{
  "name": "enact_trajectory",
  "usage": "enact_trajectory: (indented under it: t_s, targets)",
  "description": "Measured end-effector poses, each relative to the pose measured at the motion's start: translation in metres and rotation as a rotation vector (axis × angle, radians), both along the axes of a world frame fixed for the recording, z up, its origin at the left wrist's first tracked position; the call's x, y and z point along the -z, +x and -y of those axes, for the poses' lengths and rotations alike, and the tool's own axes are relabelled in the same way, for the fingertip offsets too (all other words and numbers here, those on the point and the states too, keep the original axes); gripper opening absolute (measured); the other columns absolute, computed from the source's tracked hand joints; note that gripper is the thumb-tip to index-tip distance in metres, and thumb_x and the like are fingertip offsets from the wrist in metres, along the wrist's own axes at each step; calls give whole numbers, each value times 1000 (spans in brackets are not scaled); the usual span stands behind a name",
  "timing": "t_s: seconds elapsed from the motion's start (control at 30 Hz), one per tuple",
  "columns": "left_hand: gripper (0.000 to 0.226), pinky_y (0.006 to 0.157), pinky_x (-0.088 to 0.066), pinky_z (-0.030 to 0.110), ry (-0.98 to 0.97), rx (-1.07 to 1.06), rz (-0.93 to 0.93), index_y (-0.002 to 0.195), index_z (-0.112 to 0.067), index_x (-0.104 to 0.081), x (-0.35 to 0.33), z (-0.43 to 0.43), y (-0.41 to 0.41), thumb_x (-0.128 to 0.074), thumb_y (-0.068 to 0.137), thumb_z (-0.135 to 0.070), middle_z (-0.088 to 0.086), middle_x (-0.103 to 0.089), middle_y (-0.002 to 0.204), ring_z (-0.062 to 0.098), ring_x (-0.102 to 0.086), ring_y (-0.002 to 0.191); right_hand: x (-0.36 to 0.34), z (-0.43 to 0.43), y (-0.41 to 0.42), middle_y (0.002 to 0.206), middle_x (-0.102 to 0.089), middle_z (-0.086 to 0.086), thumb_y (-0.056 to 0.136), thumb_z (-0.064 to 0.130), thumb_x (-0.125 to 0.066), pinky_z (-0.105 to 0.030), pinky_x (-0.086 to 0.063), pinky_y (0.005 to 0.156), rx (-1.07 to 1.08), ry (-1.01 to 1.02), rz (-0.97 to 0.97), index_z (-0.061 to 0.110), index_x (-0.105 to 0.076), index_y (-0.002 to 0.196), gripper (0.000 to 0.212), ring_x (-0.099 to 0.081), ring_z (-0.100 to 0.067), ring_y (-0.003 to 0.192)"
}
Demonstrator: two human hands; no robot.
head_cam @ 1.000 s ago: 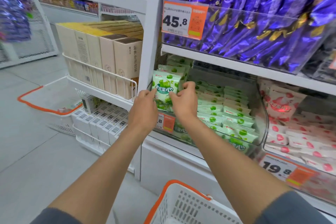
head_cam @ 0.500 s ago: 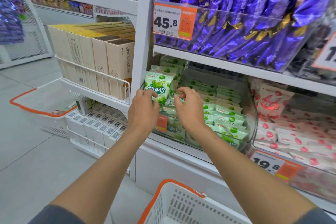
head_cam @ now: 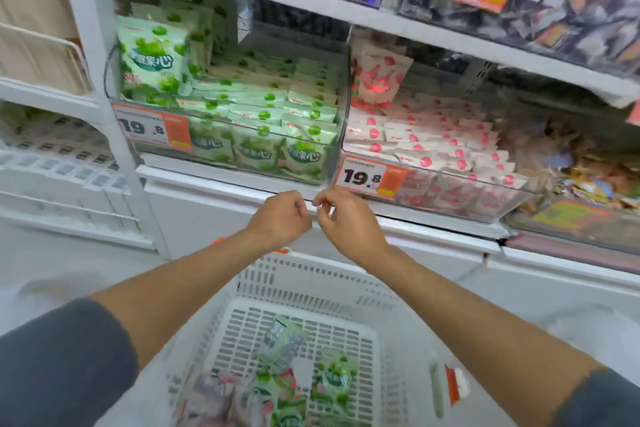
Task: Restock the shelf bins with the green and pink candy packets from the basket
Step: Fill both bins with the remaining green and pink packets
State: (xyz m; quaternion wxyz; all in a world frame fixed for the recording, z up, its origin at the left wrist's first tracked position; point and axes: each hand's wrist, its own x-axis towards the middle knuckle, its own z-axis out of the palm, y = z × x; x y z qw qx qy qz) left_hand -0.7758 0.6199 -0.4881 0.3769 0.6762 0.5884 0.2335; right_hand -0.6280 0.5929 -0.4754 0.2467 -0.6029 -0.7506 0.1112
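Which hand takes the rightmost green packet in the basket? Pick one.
Right, likely. Both hands look empty, but the right hand hangs nearly above that packet in the basket; the left hand sits further left.

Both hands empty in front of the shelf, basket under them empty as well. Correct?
Not the basket. In the head view the left hand and right hand do hold nothing in front of the shelf, but the basket under them has green packets in it.
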Motion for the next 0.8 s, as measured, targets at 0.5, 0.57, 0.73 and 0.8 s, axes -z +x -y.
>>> enact_trajectory:
  t_s: [0.5,0.57,0.73,0.8]
  targets:
    - [11,70,-45,26,-308,406,-496,101,-13,-64,108,21,10,-57,92,-16,-4,-56,84,16,-56,77,272,100,87,134,-53,-11,97,4,-40,-30,-41,64,168,-1204,266,18,-3,156,71,-54,-14,79]
    - [11,65,-44,25,-321,395,-478,101,-14,-63,110,21,7,-57,92,-16,-8,-52,78,12,-54,67,280,105,84,130,-57,-10,97,2,-40,-31,-44,65,183,-1251,184,21,4,156,75,-62,-22,100]
    - [11,65,-50,28,-352,384,-482,101,-15,-63,109,21,3,-56,93,-16,-9,-54,79,12,-56,66,286,110,84,161,-15,-11,95,5,-43,-41,-43,99,213,-1192,237,18,4,156,77,-38,-31,134]
    - [11,64,-48,26,-362,386,-473,101,-15,-63,108,22,3,-56,93,-17,-10,-54,80,12,-56,68,285,115,82,153,-33,-15,94,7,-43,-37,-46,87,187,-1233,302,16,-1,156,75,-54,-31,108]
